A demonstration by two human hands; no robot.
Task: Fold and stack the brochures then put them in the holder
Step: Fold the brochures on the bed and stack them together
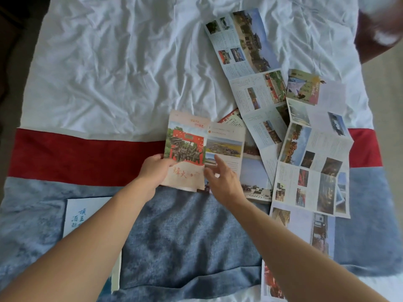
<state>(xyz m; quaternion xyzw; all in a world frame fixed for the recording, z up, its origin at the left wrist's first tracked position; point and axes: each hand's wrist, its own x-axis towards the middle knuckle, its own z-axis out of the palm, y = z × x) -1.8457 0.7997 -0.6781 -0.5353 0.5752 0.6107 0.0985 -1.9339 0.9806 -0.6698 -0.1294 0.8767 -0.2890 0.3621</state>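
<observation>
A peach and red brochure (189, 136) lies half unfolded on the bed, at the middle of the view. My left hand (154, 168) grips its lower left corner, thumb on the cover. My right hand (220, 177) rests with straight fingers on the brochure's right panel. To the right, several unfolded brochures overlap in a loose pile: a long blue one (246, 51), a white one with photos (316, 166) and a small folded one (303, 87). A white booklet with blue writing (78, 214) sits at the lower left, partly under my left forearm.
The bed has a crumpled white sheet (122, 62), a red band (76, 155) and a blue-grey blanket (187, 243). A dark brown object (375, 40) stands off the top right corner. Another brochure (301, 243) reaches the bottom right edge.
</observation>
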